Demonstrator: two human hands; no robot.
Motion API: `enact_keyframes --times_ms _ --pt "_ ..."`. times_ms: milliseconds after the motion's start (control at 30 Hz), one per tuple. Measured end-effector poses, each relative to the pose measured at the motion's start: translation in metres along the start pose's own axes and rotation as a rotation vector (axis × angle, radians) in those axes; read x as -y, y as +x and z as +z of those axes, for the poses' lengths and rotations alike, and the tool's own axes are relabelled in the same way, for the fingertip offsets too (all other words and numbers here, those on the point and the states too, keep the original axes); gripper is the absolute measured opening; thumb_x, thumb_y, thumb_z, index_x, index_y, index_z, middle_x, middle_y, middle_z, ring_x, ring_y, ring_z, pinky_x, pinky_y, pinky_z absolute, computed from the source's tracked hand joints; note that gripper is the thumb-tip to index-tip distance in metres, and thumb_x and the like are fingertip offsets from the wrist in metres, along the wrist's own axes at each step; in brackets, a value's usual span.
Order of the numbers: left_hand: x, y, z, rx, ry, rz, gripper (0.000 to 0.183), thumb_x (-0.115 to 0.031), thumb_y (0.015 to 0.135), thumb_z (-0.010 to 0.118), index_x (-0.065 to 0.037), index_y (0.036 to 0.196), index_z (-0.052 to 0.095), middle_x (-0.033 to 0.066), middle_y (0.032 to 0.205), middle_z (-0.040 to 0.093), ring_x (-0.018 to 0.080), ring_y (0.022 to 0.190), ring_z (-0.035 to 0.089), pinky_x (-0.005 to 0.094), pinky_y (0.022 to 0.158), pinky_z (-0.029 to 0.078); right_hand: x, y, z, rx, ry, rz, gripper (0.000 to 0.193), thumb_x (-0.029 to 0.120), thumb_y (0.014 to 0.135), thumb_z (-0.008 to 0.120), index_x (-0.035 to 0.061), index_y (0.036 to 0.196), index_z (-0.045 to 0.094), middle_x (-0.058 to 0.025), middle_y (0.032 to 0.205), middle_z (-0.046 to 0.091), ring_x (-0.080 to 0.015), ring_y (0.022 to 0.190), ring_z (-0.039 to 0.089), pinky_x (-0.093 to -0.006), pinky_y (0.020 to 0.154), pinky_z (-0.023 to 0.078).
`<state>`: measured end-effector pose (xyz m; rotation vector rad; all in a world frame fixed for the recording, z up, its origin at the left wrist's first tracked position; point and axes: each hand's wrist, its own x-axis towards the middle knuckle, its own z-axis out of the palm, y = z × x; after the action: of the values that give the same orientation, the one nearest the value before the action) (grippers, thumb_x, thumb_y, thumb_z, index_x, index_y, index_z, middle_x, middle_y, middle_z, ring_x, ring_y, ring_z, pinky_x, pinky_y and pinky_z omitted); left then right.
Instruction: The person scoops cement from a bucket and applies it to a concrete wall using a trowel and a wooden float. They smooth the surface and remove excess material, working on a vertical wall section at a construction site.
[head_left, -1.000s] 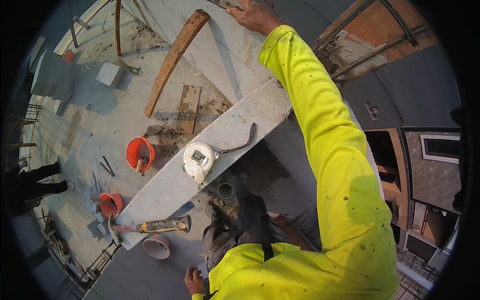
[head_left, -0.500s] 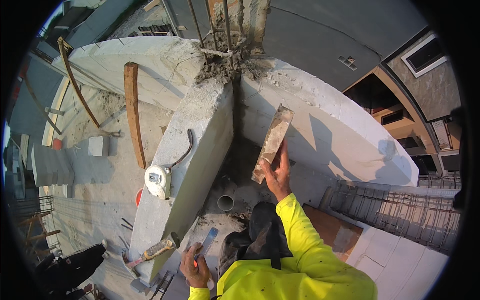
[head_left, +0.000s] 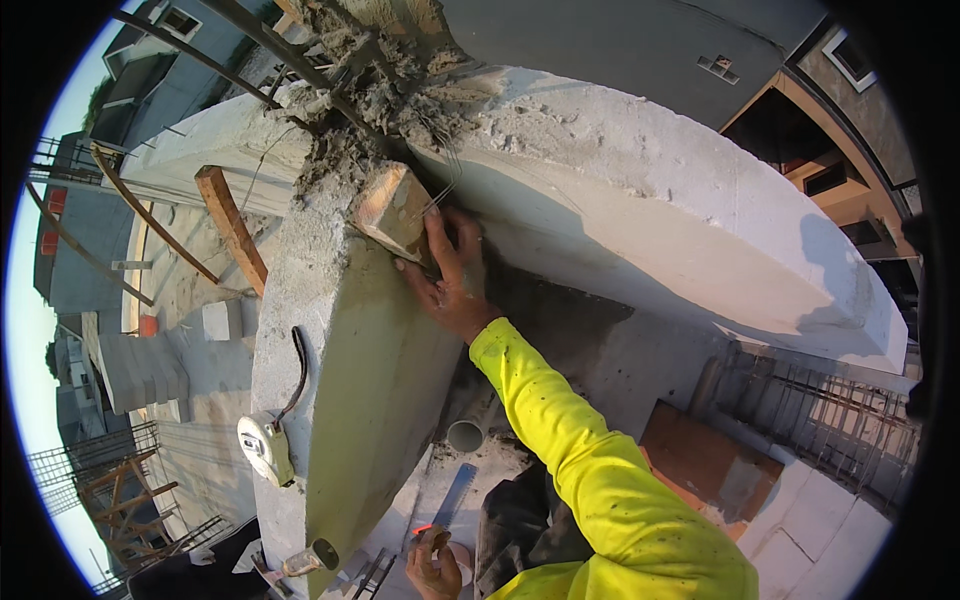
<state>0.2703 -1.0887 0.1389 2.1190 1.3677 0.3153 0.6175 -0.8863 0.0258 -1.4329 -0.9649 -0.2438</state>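
Observation:
My right hand is closed round a short wooden board, seen nearly end-on. It holds the board where two pale block walls meet, against the top edge of the nearer wall, just below a lump of rough mortar. Low in the view, my left hand has curled fingers. Beside them show a small orange piece and a flat bluish toothed blade. Whether the hand grips these is unclear.
A white tape measure lies on the nearer wall's top; a hammer lies at its near end. Steel bars rise from the mortar. A grey pipe end opens between the walls. A brown board lies right. Stacked blocks stand left.
My right hand has carried the board forward and left to the wall corner, turning its end toward me. The view has moved closer to the corner. My left hand stays low, fingers still curled.

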Motion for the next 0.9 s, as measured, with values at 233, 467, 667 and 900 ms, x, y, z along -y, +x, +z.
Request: enact_keyframes --times_ms 233,467,667,900 --pt "0.051 -0.028 0.04 0.147 0.025 -0.178 0.032 0.0 0.082 0.054 -0.002 0.111 0.067 0.013 0.091 0.071 0.0261 0.085 0.07 0.0383 0.075 0.055 -0.045 -0.029 0.009 0.019 -0.063 0.167 0.084 0.015 0.079 0.079 0.011 0.151 0.037 -0.0204 0.128 0.051 -0.0383 0.112 0.051 -0.0492 0.088 0.041" --pt "0.14 -0.016 0.103 0.333 0.108 -0.093 0.041 -0.005 0.082 0.059 -0.001 0.122 0.061 0.0203 0.114 0.063 0.0359 0.106 0.062 0.0435 0.093 0.051 -0.107 -0.111 0.018 0.038 0.053 0.226 0.082 0.017 0.079 0.081 0.0165 0.15 0.041 -0.0179 0.127 0.052 -0.0349 0.109 0.054 -0.0482 0.088 0.042" --pt "0.183 -0.01 0.123 0.523 0.219 -0.047 0.054 -0.018 0.082 0.067 -0.002 0.132 0.055 0.024 0.136 0.05 0.0403 0.125 0.049 0.0481 0.107 0.04 -0.06 -0.085 0.023 -0.036 -0.091 0.053 0.078 0.023 0.082 0.079 0.0194 0.151 0.042 -0.0193 0.129 0.049 -0.0339 0.112 0.049 -0.0486 0.093 0.037" --pt "0.217 0.019 0.152 0.434 0.309 -0.063 0.061 -0.02 0.076 0.071 0.0 0.131 0.054 0.0249 0.135 0.049 0.0421 0.127 0.046 0.0491 0.109 0.038 -0.105 -0.085 0.035 -0.068 -0.119 0.109 0.076 0.03 0.084 0.077 0.025 0.15 0.041 -0.0195 0.131 0.044 -0.0367 0.113 0.044 -0.0531 0.094 0.033"
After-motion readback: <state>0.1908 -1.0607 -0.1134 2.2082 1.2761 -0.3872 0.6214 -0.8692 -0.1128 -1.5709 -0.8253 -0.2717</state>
